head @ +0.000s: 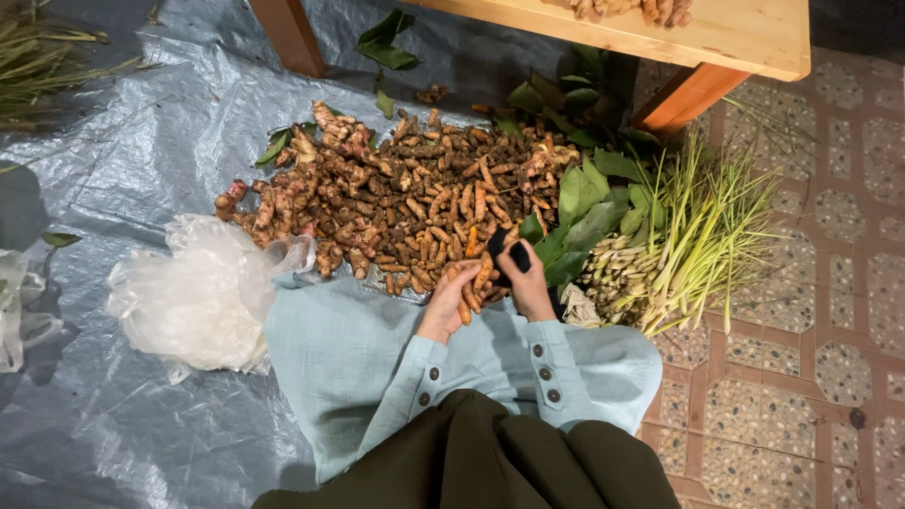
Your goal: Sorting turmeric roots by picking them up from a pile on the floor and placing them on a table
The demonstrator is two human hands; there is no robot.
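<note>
Roots on bench [629,8] were cut off by top edge; dark object [509,254] in right hand [526,287] couldn't be ID'd.

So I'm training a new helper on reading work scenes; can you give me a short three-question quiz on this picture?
1. True or false: the pile of roots lies on a grey plastic sheet.
2. Which hand holds the small black object? A) left B) right
3. What lies to the right of the roots, beside the green leaves?

Key:
1. True.
2. B: the right hand grips it, while the left hand holds orange-brown roots.
3. A bundle of pale green stalks, partly on the tiled floor.
</note>
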